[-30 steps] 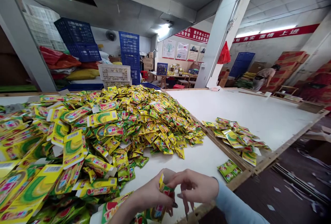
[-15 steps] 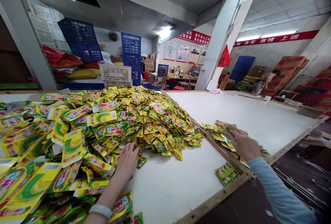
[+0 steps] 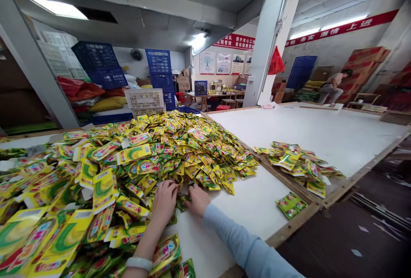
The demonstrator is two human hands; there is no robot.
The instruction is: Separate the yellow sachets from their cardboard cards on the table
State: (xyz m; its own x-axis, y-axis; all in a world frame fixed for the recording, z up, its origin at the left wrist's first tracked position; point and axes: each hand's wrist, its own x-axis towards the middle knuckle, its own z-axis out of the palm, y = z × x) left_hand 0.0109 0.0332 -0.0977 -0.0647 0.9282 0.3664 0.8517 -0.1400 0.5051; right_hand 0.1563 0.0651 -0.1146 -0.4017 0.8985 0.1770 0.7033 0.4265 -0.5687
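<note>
A large heap of small yellow-and-green packets point(image 3: 205, 149) covers the left of the white table. At its near edge my left hand point(image 3: 165, 201) has its fingers curled down on small packets. Beside it, my right hand point(image 3: 197, 201) has thumb and fingers drawn together at a small green packet point(image 3: 182, 201) between the hands; the fingertips are partly hidden. Unfolded yellow-and-green boxes point(image 3: 104, 190) lie over the heap's left side. Farther right, a smaller pile of filled packs point(image 3: 298, 160) lies across the wooden strip, and a green sheet of joined packets point(image 3: 291, 204) lies nearer me.
A raised wooden strip point(image 3: 282, 175) divides the white tabletop point(image 3: 321, 126). Blue crates point(image 3: 158, 68) and a white crate point(image 3: 145, 98) stand behind the table. A pillar point(image 3: 265, 42) rises at its far edge. A person point(image 3: 334, 85) sits by stacked cartons at the far right.
My right hand has come left from the smaller pile to the near edge of the heap, beside my left hand. The smaller pile now lies untouched. The view has shifted slightly.
</note>
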